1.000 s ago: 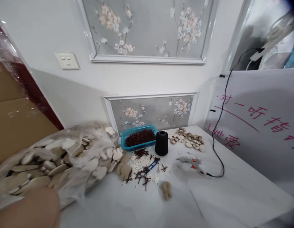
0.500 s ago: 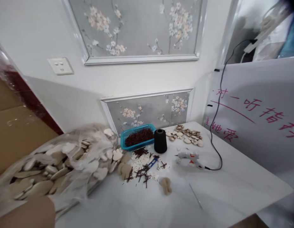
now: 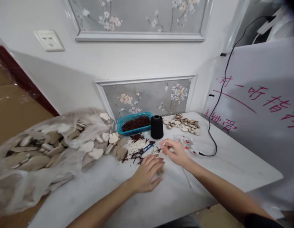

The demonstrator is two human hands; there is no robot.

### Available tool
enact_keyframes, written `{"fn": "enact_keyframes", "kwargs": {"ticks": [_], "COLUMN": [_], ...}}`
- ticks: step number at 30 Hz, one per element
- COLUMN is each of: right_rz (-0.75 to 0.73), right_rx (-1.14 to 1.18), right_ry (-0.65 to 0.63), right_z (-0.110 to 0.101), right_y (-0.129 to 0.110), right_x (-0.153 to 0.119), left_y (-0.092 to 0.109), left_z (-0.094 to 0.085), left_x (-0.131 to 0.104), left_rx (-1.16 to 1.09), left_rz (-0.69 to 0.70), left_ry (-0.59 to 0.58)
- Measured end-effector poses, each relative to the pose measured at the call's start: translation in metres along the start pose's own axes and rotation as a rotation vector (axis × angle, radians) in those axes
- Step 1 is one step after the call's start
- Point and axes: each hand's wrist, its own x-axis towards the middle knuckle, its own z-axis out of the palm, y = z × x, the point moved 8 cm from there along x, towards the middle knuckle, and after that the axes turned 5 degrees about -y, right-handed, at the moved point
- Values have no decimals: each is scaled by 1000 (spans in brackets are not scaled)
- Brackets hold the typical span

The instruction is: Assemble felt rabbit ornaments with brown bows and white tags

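My left hand [image 3: 148, 174] reaches over the table with its fingers stretched out and apart. A tan padded piece [image 3: 160, 171] shows partly behind those fingers; whether they touch it I cannot tell. My right hand [image 3: 175, 152] is closer to the black thread cone [image 3: 156, 127], its thumb and fingertips brought together in a pinch. What the pinch holds, if anything, is too small to make out. Beside the hands lie dark brown cord bows [image 3: 137, 155], small white bits [image 3: 135, 146] and a blue-handled tool [image 3: 147, 147]. Behind my right hand a glue gun [image 3: 188, 144] is partly hidden.
A blue basket [image 3: 134, 130] of brown cord pieces stands against the wall. On the left a clear plastic bag [image 3: 73, 158] bulges with tan and white padded pieces. More small pieces [image 3: 185, 123] lie at the back right. The glue gun's black cable [image 3: 210, 126] hangs down at right.
Both my hands have come in over the middle of the table, the left one over the tan piece. The view has tilted down. An arm at the lower left edge by the bag is gone.
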Motion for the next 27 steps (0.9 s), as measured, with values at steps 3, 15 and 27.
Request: {"fn": "enact_keyframes", "kwargs": {"ticks": [3, 15, 27], "right_rz": [121, 597, 804], "right_rx": [-16, -1, 689], "right_ry": [-39, -345, -254], "right_z": [32, 50, 71], "right_y": [34, 79, 83], "right_x": [3, -40, -40], "left_y": [-14, -38, -52], "left_z": [25, 50, 35], "left_x": [7, 11, 2], "left_rx": [-34, -59, -119], "left_rz": [-27, -129, -318], "left_ry": [-69, 39, 221]}}
